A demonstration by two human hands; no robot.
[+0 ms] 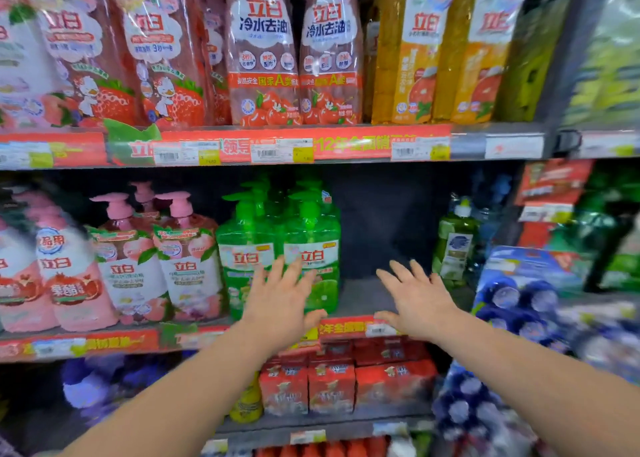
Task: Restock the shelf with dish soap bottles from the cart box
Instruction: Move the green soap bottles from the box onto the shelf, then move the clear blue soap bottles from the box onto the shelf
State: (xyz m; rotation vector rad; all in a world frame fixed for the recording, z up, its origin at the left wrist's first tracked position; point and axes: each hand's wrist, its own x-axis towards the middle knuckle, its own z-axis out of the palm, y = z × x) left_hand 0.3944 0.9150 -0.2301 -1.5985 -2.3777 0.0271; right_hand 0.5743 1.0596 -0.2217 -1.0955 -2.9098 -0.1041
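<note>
Shelf (367, 297) gap beside green bottles (277, 249); both hands (280, 301) spread, holding nothing

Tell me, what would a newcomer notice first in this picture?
Two bare hands reach forward with spread fingers: the left hand in front of the green pump bottles, the right hand before a dark gap on the middle shelf. Above, the top shelf is packed with tall pink bottles and orange bottles.

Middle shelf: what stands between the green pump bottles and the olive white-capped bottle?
Nothing: the head view shows bare shelf there, behind the right hand.
</note>
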